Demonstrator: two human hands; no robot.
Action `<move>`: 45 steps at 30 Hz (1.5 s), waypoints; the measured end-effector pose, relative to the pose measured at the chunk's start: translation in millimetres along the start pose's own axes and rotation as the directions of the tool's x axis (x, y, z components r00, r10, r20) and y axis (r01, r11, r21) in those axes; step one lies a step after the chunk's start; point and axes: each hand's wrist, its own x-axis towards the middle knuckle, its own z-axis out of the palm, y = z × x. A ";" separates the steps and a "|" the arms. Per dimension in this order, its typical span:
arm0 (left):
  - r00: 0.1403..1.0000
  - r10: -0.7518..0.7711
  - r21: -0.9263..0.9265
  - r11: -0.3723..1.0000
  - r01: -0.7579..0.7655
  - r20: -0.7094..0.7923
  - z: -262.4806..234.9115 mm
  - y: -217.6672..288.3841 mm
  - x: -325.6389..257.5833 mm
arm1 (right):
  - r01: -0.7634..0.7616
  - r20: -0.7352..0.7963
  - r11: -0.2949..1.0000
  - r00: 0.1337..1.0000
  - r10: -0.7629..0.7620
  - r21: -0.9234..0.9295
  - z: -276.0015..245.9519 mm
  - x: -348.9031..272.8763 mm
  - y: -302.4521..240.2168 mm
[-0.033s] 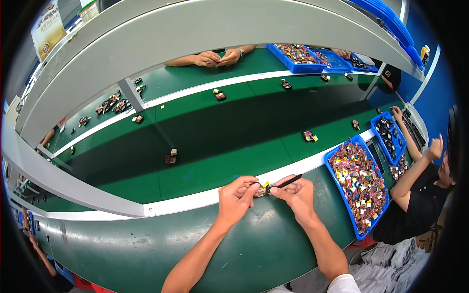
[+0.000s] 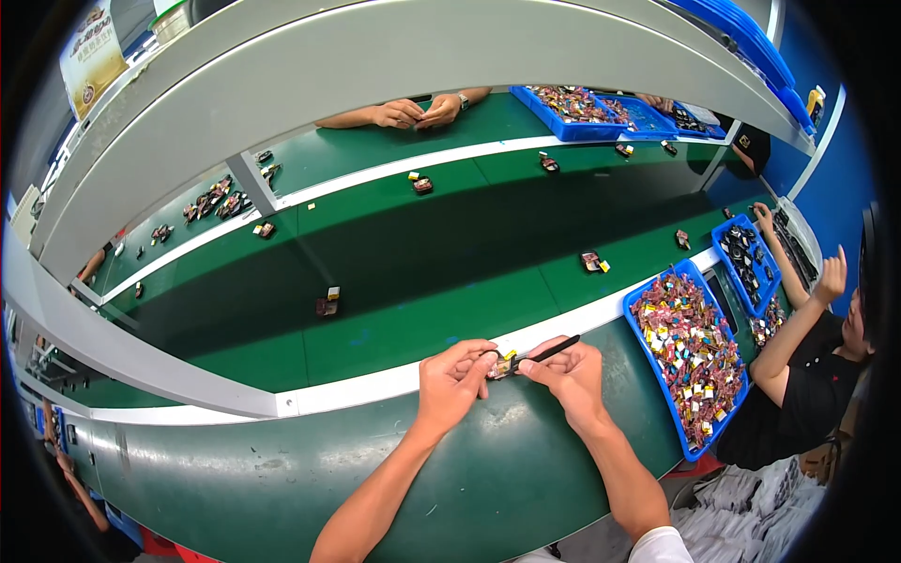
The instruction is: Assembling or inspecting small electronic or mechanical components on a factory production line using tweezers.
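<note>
Over the front edge of the green bench, my left hand (image 2: 452,380) is closed on a small electronic assembly (image 2: 504,367) in a dark casing, with a yellow-and-white tag (image 2: 511,356) on it. My right hand (image 2: 570,377) pinches a slim black pen-like tool (image 2: 556,348). Its lower end reaches the right side of the assembly; the tip is too small to make out. Fingers of both hands cover part of the assembly.
A blue tray (image 2: 634,330) heaped with small tagged parts stands to my right, and a smaller blue tray (image 2: 751,305) holds black pieces. Similar assemblies (image 2: 327,302) lie spaced along the green belt (image 2: 450,319). A grey frame (image 2: 375,47) arches overhead. Co-workers sit across and at right.
</note>
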 end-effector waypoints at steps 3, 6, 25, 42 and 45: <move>0.996 -0.055 -0.068 0.996 0.060 0.068 -2.3 0.8 2.2 | 0.074 0.007 0.995 0.997 -0.075 0.069 0.1 -0.6 9.2; 0.993 -0.076 -0.143 0.986 0.088 0.088 -4.4 -1.1 2.8 | 0.193 -0.024 0.972 0.981 -0.191 0.137 6.2 -0.1 18.7; 0.994 -0.075 -0.215 0.972 0.092 0.085 -5.5 -0.6 4.0 | 0.399 -0.065 0.893 0.905 -0.420 -0.209 10.2 -10.0 22.0; 0.995 -0.074 -0.174 0.981 0.085 0.071 -3.7 -1.3 3.5 | 0.353 -0.066 0.927 0.929 -0.363 -0.125 8.2 -3.9 26.0; 0.996 -0.060 -0.160 0.985 0.070 0.069 -2.7 1.5 3.5 | 0.406 -0.064 0.900 0.905 -0.420 -0.159 7.4 -5.6 18.3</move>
